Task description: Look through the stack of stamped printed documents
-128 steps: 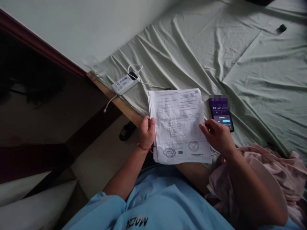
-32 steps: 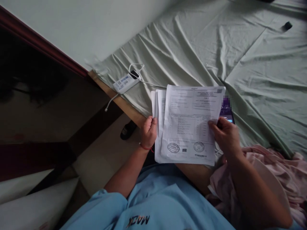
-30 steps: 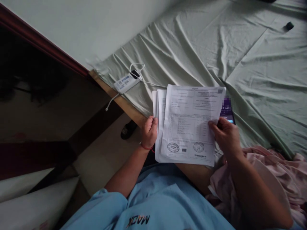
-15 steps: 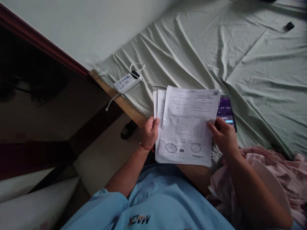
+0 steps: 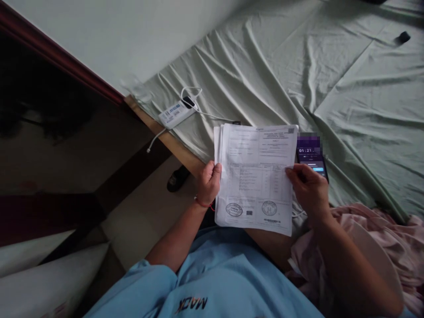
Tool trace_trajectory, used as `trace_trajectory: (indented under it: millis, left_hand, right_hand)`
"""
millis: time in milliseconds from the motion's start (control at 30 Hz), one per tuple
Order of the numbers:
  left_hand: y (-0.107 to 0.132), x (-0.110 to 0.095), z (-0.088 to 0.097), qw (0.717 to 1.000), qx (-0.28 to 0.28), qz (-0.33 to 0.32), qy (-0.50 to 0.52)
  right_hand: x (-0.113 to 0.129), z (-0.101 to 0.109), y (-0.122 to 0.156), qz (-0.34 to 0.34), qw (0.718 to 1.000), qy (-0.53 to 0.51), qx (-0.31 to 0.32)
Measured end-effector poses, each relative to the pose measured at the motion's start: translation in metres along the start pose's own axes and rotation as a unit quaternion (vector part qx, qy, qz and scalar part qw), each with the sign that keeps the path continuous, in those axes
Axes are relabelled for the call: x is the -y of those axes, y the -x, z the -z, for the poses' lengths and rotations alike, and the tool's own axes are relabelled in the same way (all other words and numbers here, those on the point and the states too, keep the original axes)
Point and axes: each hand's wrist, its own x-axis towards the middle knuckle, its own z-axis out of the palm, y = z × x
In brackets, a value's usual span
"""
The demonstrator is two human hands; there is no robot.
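Our left hand [image 5: 208, 183] is closed on the left edge of the papers [image 5: 256, 176], with the thumb pressed flat on the printed face and the other fingers [image 5: 206, 176] curled round the edge and under it. The wrist is bent slightly upward and wears a red string [image 5: 202, 204], and the forearm runs down toward our blue shirt [image 5: 212, 282]. Our right hand [image 5: 308, 187] pinches the right edge of the top sheet about halfway up, fingertips close together. We cannot tell how many sheets are in that pinch. The palm faces left and the forearm comes in from the lower right. We hold the papers between both hands as a slightly fanned stack, stamps at the bottom. They sit above our lap, over the near edge of the bed [image 5: 265, 66]. A lit phone [image 5: 313, 157] lies on the sheet just beside our right hand, partly behind its knuckles. A power bank [image 5: 175, 114] with a white cable [image 5: 212, 116] sits at the bed's corner, well apart from the hands. A pink cloth [image 5: 374, 234] is bunched under our right arm.
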Motion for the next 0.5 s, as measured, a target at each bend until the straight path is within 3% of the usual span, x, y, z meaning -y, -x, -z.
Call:
trace_trajectory:
  millis: [500]
  left_hand:
    - [0.0025, 0.0002, -0.0015, 1.0, -0.012, -0.003, 0.018]
  right_hand:
    - [0.0049, -0.0007, 0.0005, -0.004, 1.0, -0.004, 0.007]
